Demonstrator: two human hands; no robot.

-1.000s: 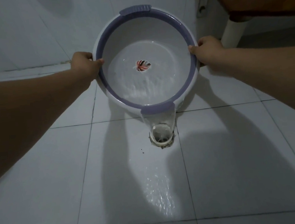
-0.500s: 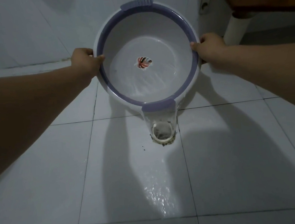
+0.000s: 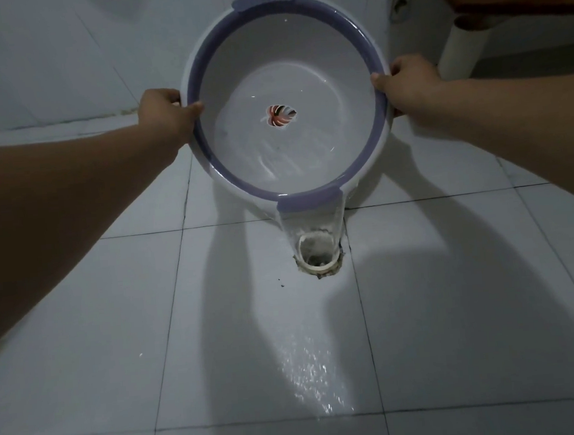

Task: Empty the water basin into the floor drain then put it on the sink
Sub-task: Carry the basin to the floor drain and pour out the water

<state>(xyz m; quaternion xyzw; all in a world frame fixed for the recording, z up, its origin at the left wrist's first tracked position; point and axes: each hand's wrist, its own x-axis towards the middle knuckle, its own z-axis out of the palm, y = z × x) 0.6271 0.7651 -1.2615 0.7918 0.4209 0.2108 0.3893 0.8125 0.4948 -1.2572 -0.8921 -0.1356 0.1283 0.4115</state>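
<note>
While the basin (image 3: 283, 63) hangs tilted over the drain (image 3: 317, 252), left hand (image 3: 164, 115) and right hand (image 3: 409, 87) each clamp a side of its rim. Water runs off the near lip into the drain, so emptying looks nearly finished; placing it on the sink remains.

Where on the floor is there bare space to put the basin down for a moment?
The tiles left of the floor drain, under the left hand, are bare, as are those right of it, under the right hand. Just below the drain lies a wet streak. The basin, pouring water, crowds the drain itself.
</note>
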